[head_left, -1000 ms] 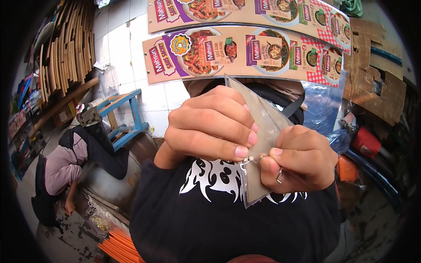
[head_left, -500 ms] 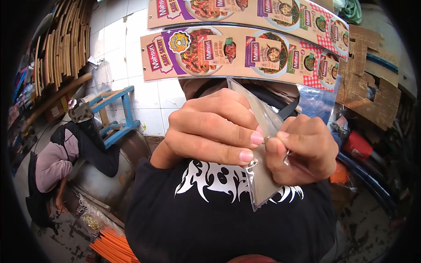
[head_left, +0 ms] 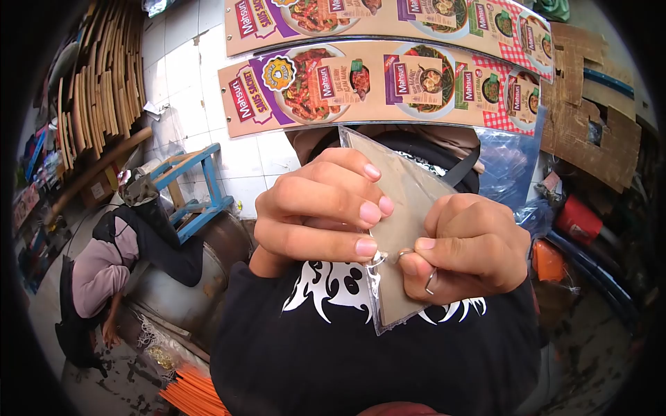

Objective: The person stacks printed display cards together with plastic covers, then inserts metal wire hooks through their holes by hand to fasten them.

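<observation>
My left hand (head_left: 322, 208) pinches the near edge of a brown board in clear plastic (head_left: 399, 173), its fingertips beside a small white cord loop (head_left: 377, 261). Close by on the right, my right hand (head_left: 468, 246) is closed on a thin bent metal hook (head_left: 430, 281), held between thumb and forefinger. The hook's curved end sits just right of the cord, with a small gap between them. Beyond my hands lies a printed food banner (head_left: 291, 90), with a second similar banner (head_left: 374, 17) above it.
At the left a person (head_left: 104, 263) bends beside a metal drum (head_left: 173, 284) and a blue frame (head_left: 208, 187). Stacked cardboard strips (head_left: 104, 83) stand at upper left. Orange rods (head_left: 194, 392) lie at lower left. Cardboard (head_left: 590, 125) and a red object (head_left: 579, 220) are at the right.
My right hand moved away from the left one and slightly down with the hook. The left hand shifted a little left, its upper fingers lifting. The board shows more widely between them.
</observation>
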`<action>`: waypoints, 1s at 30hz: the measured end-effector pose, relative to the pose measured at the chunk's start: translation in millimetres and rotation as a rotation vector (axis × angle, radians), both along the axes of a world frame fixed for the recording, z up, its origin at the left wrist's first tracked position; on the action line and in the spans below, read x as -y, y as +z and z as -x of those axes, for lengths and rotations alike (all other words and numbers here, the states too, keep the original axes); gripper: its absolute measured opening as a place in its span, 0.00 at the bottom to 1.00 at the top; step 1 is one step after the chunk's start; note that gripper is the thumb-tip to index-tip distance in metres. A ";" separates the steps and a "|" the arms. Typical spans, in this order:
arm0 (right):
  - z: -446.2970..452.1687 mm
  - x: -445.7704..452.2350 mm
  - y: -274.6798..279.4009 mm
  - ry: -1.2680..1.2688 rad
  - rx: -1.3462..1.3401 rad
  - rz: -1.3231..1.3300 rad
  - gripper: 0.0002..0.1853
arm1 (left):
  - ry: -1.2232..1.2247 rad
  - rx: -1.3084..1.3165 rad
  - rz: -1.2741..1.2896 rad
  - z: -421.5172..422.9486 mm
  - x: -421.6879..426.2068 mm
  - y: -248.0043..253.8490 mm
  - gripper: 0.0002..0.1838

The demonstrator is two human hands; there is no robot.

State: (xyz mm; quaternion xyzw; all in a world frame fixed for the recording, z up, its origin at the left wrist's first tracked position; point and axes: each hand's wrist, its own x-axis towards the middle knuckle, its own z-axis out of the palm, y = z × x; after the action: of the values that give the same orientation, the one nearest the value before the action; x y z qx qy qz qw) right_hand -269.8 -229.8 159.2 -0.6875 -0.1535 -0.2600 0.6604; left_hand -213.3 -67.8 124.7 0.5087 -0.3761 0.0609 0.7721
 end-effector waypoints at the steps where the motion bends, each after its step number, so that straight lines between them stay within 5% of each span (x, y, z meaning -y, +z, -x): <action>1: -0.9 -1.3 1.3 -0.025 0.011 -0.002 0.11 | -0.010 0.009 0.001 -1.2 -0.7 -0.5 0.06; 18: -3.1 -3.8 2.4 -0.066 0.018 0.020 0.10 | -0.009 0.049 0.022 -4.7 2.9 1.6 0.07; 30: -5.4 6.9 -3.5 0.034 -0.298 -0.064 0.08 | -0.057 0.106 0.002 -7.9 -1.8 2.7 0.07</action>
State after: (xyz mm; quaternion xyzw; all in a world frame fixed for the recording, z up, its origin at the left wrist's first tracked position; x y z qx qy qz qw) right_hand -264.5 -236.7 155.7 -0.6943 -0.0568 -0.1488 0.7018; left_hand -205.4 -66.0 127.4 0.4931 -0.4308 0.0663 0.7529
